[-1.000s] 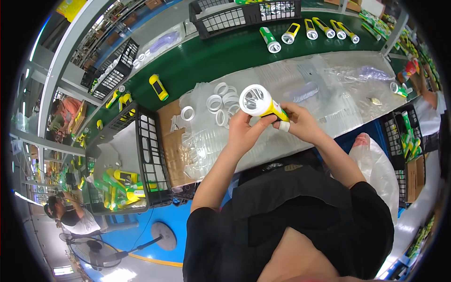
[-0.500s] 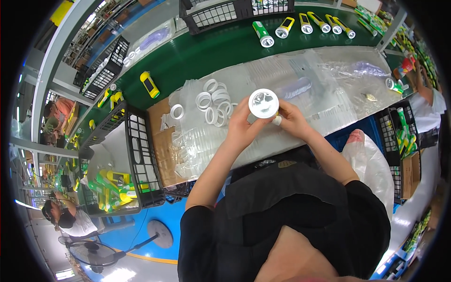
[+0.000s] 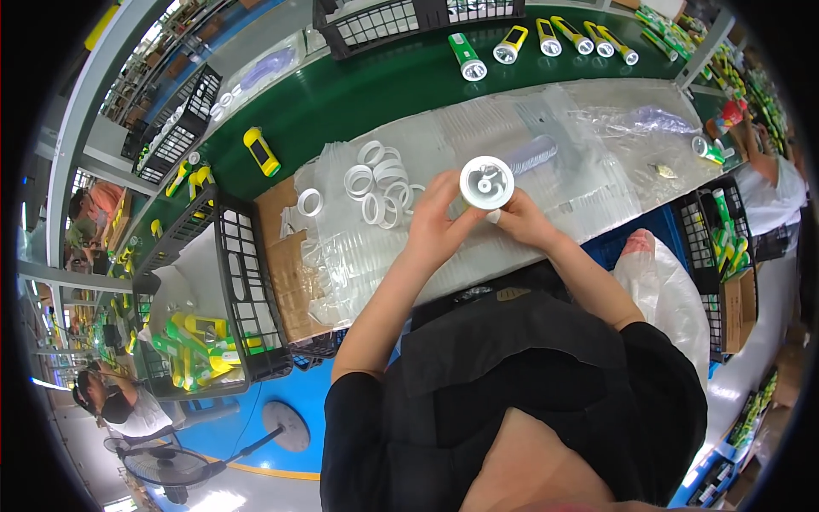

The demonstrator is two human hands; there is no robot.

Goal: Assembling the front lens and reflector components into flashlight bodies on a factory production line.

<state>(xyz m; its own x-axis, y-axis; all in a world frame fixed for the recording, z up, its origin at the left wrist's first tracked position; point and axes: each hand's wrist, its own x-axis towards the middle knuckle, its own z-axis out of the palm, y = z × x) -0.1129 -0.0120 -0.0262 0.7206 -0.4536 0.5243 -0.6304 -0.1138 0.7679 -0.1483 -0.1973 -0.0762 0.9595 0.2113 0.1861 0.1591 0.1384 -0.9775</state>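
Between my two hands stands a flashlight (image 3: 487, 183), its white-rimmed lens and shiny reflector facing up. My left hand (image 3: 438, 220) is wrapped round its left side. The fingers of my right hand (image 3: 522, 222) close on it from the right, near the head. The flashlight's body is mostly hidden under its head and my fingers. To the left of my hands, a loose group of white rings (image 3: 375, 181) lies on the plastic-covered bench (image 3: 461, 256). One more white ring (image 3: 310, 202) lies apart from them. A stack of clear lens discs (image 3: 535, 154) rests just behind my right hand.
On the green belt (image 3: 358, 102) beyond stand several flashlights (image 3: 548, 38), with a yellow one (image 3: 261, 152) at left. A black crate (image 3: 247, 282) of flashlights is at my left, another crate (image 3: 699, 247) at right. A white sack (image 3: 661, 286) sits beside my right arm.
The flashlight head has shifted slightly right and tilted, its reflector now showing a round centre. Both hands stay closed on it. The whole view has moved slightly.
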